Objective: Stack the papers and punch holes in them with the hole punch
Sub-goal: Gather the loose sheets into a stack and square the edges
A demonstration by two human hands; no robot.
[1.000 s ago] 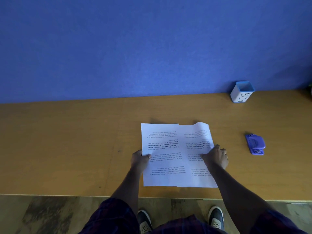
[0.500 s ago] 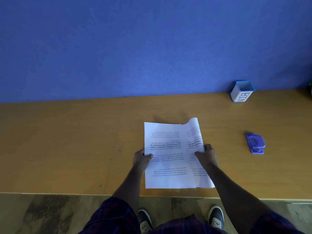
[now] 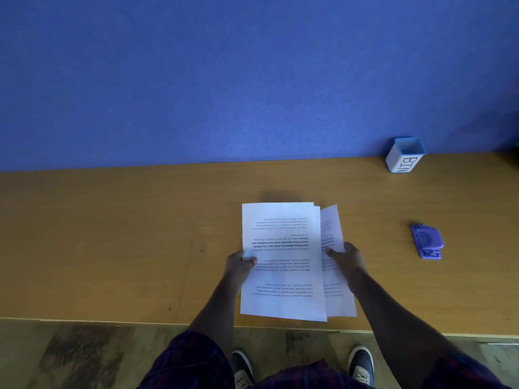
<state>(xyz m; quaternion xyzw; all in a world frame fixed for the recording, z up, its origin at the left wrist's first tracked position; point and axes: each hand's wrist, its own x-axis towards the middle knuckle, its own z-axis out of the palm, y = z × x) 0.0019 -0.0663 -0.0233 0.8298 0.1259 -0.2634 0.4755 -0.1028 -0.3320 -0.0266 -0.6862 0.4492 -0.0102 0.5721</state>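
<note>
We hold the papers (image 3: 283, 262) near the front edge of the tabletop (image 3: 112, 234), a little right of its middle, one hand at each side so the sheets can slide over one another into a single pile. Our left hand (image 3: 238, 266) pinches the left edge of the top sheet, thumb on the printed face and fingers curled under it. Our right hand (image 3: 346, 258) grips the right edge of the offset sheet (image 3: 332, 234), fingers curled around it, pushing it inward; that sheet is tilted and sticks out to the right, so the pile does not look squared to us yet. The hole punch (image 3: 427, 241) lies well apart toward the right edge, untouched, and a small bin (image 3: 404, 156) stands at the back edge against the blue wall (image 3: 252, 80). Compared with a second ago, the two sheets, then spread side by side, now overlap almost fully, and our right hand has moved inward with its sheet.
</note>
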